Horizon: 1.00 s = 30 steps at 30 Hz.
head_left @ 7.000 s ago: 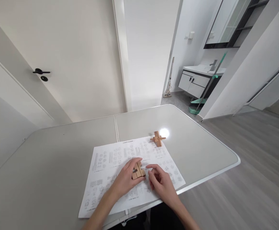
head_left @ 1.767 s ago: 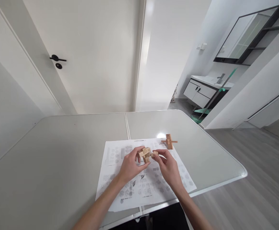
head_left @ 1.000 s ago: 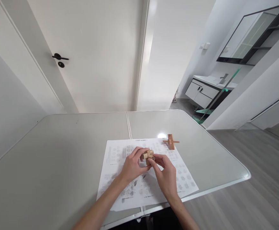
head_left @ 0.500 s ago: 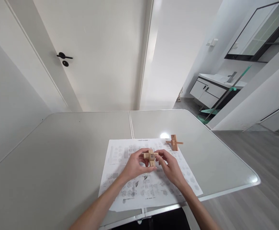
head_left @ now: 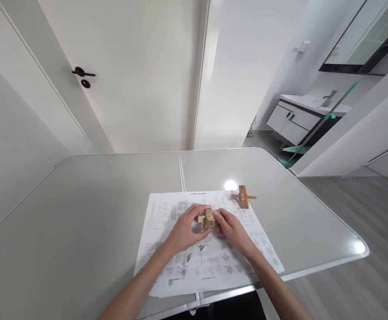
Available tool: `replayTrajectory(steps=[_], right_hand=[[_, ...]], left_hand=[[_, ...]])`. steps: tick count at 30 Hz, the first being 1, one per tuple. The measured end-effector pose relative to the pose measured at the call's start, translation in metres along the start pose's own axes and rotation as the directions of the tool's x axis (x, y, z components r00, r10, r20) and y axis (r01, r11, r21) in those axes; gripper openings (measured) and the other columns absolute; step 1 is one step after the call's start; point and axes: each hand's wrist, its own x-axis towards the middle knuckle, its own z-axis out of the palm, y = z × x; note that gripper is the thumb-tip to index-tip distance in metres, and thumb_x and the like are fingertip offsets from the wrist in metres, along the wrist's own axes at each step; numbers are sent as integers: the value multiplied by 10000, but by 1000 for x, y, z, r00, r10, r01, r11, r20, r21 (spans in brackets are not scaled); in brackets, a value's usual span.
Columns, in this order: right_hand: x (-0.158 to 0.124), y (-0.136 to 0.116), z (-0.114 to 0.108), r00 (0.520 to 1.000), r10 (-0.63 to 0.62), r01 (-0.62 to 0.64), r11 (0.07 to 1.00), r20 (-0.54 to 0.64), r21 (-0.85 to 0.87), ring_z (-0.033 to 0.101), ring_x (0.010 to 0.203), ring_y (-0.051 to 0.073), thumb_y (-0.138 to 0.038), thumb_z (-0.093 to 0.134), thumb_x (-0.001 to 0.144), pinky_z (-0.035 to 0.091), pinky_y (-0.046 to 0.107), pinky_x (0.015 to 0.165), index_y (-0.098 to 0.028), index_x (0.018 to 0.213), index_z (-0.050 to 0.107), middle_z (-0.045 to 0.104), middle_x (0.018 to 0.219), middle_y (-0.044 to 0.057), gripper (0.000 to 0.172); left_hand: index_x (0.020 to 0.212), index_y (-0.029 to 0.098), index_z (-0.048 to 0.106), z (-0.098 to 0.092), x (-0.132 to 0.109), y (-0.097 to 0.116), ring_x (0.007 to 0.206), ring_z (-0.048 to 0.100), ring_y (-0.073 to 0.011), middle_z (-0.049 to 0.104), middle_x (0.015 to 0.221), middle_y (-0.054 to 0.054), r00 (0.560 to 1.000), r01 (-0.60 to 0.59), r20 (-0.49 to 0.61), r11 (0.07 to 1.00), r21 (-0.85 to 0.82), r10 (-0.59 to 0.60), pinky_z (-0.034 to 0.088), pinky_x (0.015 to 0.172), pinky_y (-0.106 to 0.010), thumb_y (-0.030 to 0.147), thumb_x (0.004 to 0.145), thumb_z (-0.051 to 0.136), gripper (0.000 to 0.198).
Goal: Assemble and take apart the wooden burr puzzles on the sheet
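Observation:
A small wooden burr puzzle (head_left: 208,219) of interlocking blocks, one face marked "2", is held between my two hands above a printed sheet. My left hand (head_left: 185,227) grips it from the left, thumb below and fingers above. From the right, my right hand (head_left: 231,227) pinches its side with thumb and fingertips; part of that side is hidden by the fingers. Beyond my right hand lie joined wooden pieces (head_left: 244,197) in a cross shape with a thin bar, marked with a numeral, at the sheet's upper right corner.
The large white paper sheet (head_left: 167,284) with faint printed diagrams lies on a pale grey table (head_left: 80,222) with a metal rim and a centre seam. A white door (head_left: 140,89) stands behind the table. To the far right are a sink cabinet (head_left: 289,122) and a green-handled broom (head_left: 330,116).
The wooden puzzle has tilted and turned in my hands, so the "2" face sits lower. My right hand has closed in on its right side. The camera view has shifted slightly.

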Motion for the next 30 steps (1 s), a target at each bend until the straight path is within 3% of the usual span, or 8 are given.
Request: replayTrajectory(steps=[5,9,13,17,21,25,30], right_hand=[[0,7,-5,983,100,-52,957,-156,287,628,610,199,-682,605,905,558,337,599,-221,823,610,662,720,13,469],[7,20,-16,950,189,-58,889,-248,455,741,867,272,-604,662,904,658,409,769,-212,903,688,738,910,96,393],[8,23,-14,929,224,-19,822,-293,570,740,1069,285,-499,756,861,643,416,954,-193,977,705,749,1116,131,332],[-3,17,0,941,178,-28,888,-288,459,758,930,260,-466,751,863,641,415,885,-203,1056,668,760,1071,99,336],[-14,15,15,968,-11,59,981,-249,186,700,743,213,-494,637,934,602,355,737,-214,977,653,741,878,53,284],[-13,13,21,978,-129,119,990,-161,-72,655,672,201,-455,580,959,536,309,645,-217,912,682,730,783,32,263],[10,7,11,988,-108,100,992,-115,-71,613,553,186,-499,556,950,460,271,486,-224,933,651,726,751,26,292]], left_hand=[[1523,379,357,6,0,-11,820,597,-146,552,1325,-49,994,94,-67,994,54,-91,570,870,-353,258,906,689,711],[1426,338,444,8,0,-18,795,604,-127,519,1321,-51,985,106,-145,992,69,-95,578,840,-330,254,902,678,580],[1357,313,506,8,2,-19,784,622,-120,511,1305,-53,988,93,-132,992,89,-81,580,825,-325,252,928,635,452],[1272,290,572,6,4,-16,767,624,-117,527,1281,-50,988,107,-121,989,100,-95,574,819,-329,246,951,590,325],[1171,274,633,5,5,-12,745,628,-125,589,1203,-40,991,101,-99,989,112,-90,570,793,-324,267,968,565,214],[1064,254,666,4,7,-10,732,628,-139,661,1105,-30,992,102,-84,989,107,-94,561,747,-307,278,977,543,152],[1001,246,680,3,9,-12,713,628,-149,716,980,-19,985,134,-119,988,81,-124,518,642,-270,300,976,553,141]])
